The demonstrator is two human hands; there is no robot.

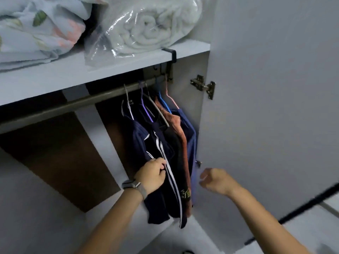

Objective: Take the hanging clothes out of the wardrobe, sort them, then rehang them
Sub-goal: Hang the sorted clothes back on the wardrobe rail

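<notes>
The left hand (153,173) grips the navy striped garment (161,162) hanging rightmost on the rail (73,105) — right hand (214,180) loosely curled, empty, beside the open door (266,107).

Well above the left hand (153,174), the white shelf (73,74) carries a floral quilt (36,28) and a bagged white blanket (146,28), side by side.

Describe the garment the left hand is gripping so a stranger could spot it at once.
Look under the wardrobe shelf to the rail, where clothes hang bunched at its right end. The dark navy garment sits near the left of the bunch, gripped by the left hand. Only it has white stripes running down.
</notes>
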